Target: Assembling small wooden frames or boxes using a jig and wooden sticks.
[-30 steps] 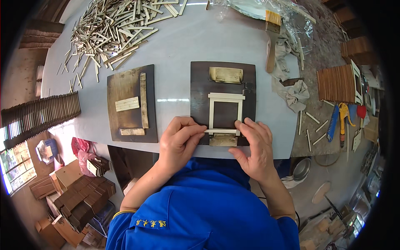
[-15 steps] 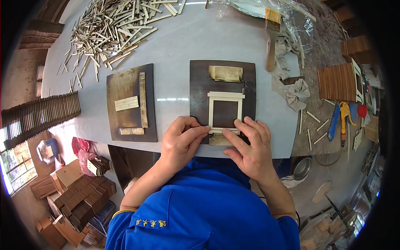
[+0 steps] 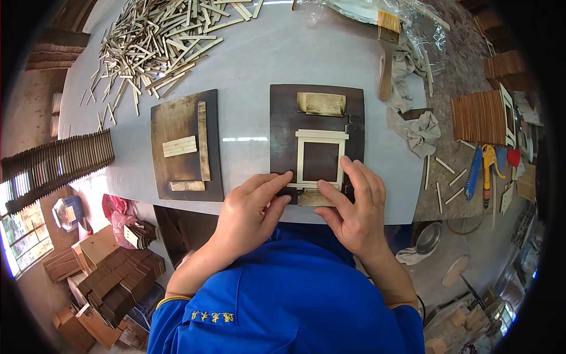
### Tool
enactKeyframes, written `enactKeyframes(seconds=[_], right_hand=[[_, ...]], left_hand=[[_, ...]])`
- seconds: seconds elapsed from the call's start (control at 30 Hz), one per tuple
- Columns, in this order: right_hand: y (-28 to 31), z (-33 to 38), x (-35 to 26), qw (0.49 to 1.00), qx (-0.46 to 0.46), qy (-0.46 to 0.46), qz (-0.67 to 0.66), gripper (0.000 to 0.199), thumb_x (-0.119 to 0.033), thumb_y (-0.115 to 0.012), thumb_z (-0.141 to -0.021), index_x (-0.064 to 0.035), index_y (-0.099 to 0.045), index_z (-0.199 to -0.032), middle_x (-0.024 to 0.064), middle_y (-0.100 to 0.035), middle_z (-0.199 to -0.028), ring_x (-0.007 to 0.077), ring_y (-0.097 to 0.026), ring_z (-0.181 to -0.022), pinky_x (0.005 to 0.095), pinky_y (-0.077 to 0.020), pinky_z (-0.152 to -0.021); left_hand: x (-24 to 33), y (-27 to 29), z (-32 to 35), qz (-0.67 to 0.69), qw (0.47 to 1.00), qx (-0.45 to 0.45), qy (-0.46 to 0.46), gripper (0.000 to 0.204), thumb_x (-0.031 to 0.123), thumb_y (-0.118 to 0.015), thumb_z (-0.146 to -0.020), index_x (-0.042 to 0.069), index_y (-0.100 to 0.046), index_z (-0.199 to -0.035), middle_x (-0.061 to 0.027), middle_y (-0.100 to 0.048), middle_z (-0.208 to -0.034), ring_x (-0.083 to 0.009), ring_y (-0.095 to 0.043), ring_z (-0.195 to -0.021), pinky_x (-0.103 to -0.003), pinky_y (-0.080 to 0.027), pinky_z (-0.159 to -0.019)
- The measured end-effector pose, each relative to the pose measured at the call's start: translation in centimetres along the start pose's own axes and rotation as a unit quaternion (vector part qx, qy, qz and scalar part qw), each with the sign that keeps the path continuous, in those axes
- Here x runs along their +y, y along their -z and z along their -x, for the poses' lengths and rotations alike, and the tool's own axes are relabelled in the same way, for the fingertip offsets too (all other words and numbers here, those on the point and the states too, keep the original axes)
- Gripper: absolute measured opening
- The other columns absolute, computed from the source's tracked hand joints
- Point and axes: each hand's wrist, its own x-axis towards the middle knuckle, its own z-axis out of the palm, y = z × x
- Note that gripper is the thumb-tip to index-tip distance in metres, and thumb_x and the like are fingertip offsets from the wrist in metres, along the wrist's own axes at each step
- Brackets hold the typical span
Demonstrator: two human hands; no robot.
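Wooden frame [image 3: 300, 160] within board's [image 3: 283, 124] edges

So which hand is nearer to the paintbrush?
Right. The right hand is below and slightly left of the paintbrush in the picture; the left hand is farther off, well to its left.

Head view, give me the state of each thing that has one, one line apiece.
Pale frame, flat on the dark board, four sides laid
Left hand, open, beside the frame's lower left corner
Right hand, open, at the frame's right and bottom sides
Paintbrush, lying down; wet or dry unclear
Cloth, crumpled
Loose sticks, heaped
Plastic film, wrinkled
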Motion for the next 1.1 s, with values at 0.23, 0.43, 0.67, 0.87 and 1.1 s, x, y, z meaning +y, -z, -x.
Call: enactKeyframes(seconds=[0.23,0.43,0.67,0.87,1.1], right_hand=[[0.3,0.2,0.3,1.0,0.001,-0.015,-0.007,0.043,-0.042,-0.074,-0.095,-0.0181,-0.074,-0.131,0.014,-0.05,-0.16,0.0327,-0.045,-0.144,0.0517,-0.0359,-0.118],[0.5,0.4,0.6,1.0,-0.001,-0.013,-0.002,0.041,-0.046,-0.07,-0.098,-0.0153,-0.075,-0.126,0.0164,-0.053,-0.157,0.0368,-0.048,-0.143,0.0516,-0.037,-0.117],[0.8,0.6,0.8,1.0,-0.019,-0.009,-0.01,0.046,-0.046,-0.07,-0.098,-0.0148,-0.072,-0.132,0.0116,-0.053,-0.158,0.0325,-0.047,-0.143,0.0507,-0.0369,-0.117],[0.4,0.4,0.6,1.0,0.002,0.0,0.015,0.051,-0.049,-0.068,-0.099,-0.0125,-0.07,-0.134,0.0108,-0.054,-0.156,0.0313,-0.048,-0.142,0.0496,-0.0371,-0.116],[1.1,0.0,0.8,1.0,-0.006,-0.005,-0.01,0.052,-0.049,-0.07,-0.098,-0.0105,-0.069,-0.133,0.0108,-0.056,-0.153,0.0312,-0.05,-0.14,0.0481,-0.0385,-0.115]], left_hand=[[0.5,0.6,-0.1,0.071,0.996,-0.043,0.026,0.037,-0.001,-0.075,-0.092,-0.003,-0.072,-0.128,-0.0182,-0.072,-0.124,-0.0195,-0.065,-0.074,-0.027,-0.054,-0.064],[0.7,0.2,0.0,0.089,0.995,-0.047,0.028,0.043,-0.006,-0.075,-0.09,-0.001,-0.071,-0.132,-0.016,-0.072,-0.121,-0.0186,-0.065,-0.08,-0.027,-0.054,-0.07],[-0.7,-1.8,-0.5,-0.119,0.986,-0.026,-0.113,0.049,0.012,-0.083,-0.088,0.004,-0.07,-0.134,-0.012,-0.063,-0.12,-0.022,-0.062,-0.086,-0.032,-0.055,-0.076],[-1.7,-3.2,-0.5,-0.231,0.956,0.016,-0.178,0.056,0.029,-0.081,-0.089,0.008,-0.067,-0.139,-0.0083,-0.057,-0.12,-0.0242,-0.06,-0.092,-0.037,-0.054,-0.084],[-1.0,-1.7,-1.2,-0.184,0.967,-0.02,-0.176,0.055,0.021,-0.085,-0.087,0.005,-0.069,-0.137,-0.0112,-0.061,-0.117,-0.0253,-0.062,-0.089,-0.035,-0.055,-0.078]])
